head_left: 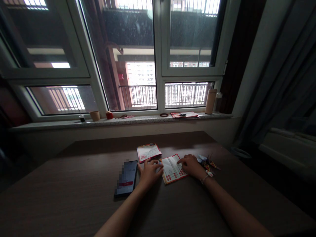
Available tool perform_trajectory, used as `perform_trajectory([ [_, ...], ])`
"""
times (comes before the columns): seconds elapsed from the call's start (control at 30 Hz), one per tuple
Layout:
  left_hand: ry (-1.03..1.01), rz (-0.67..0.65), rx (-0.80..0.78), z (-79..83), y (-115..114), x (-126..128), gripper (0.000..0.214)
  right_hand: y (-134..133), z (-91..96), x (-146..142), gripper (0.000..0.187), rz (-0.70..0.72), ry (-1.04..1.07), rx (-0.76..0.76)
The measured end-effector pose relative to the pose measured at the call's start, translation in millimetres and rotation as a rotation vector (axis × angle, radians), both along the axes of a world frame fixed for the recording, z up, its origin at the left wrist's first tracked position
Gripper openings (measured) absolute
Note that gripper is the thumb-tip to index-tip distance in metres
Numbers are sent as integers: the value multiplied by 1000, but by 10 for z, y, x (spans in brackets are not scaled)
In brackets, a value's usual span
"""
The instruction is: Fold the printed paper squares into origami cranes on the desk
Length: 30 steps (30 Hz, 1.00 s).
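Both forearms enter from bottom centre over the dark table (74,197). Left hand (149,172) lies palm-down, fingertips on the left edge of the red-and-white leaflet (172,169); nothing clasped. Right hand (191,165) presses the leaflet's upper right with a finger, not gripping. Leaflet lies flat between the hands, mid-frame. Phone (126,178) lies just left, second leaflet (148,152) above.

phone (126,178) left of leaflet (172,169) — second leaflet (148,152) behind
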State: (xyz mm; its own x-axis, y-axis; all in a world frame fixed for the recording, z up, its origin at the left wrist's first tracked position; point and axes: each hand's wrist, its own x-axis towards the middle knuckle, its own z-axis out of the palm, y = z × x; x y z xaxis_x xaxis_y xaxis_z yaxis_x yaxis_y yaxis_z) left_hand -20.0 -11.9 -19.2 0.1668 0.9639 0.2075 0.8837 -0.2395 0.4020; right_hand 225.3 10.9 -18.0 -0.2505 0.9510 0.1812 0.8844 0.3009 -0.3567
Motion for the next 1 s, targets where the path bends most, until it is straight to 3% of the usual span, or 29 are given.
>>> perform_trajectory([
  [0.13,44,-30,11,8,-18,17,32,-66,14,-73,26,16,15,70],
  [0.27,61,-132,5,25,-53,64,38,-92,21,-114,29,66,36,127],
  [0.47,90,-242,-77,60,-87,98,38,-65,-23,-143,44,290,96,-30],
  [1.0,145,-362,-64,57,-43,-28,70,-63,-9,-79,37,297,176,-79],
])
